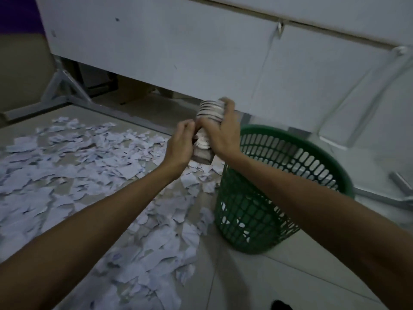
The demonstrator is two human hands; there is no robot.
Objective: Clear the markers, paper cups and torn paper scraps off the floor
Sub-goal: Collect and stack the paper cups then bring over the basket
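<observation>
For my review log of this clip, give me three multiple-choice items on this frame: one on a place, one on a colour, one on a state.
1. Where does the basket stand?
A. right of the paper scraps
B. on a table
C. behind the person

2. The basket's colour?
A. red
B. green
C. yellow

3. The stacked paper cups are:
A. lying on the floor
B. held in both hands
C. inside the basket

Answers: 1 A, scraps spread to its left; 2 B, green mesh wall; 3 B, the left hand and right hand grip the stack.
</observation>
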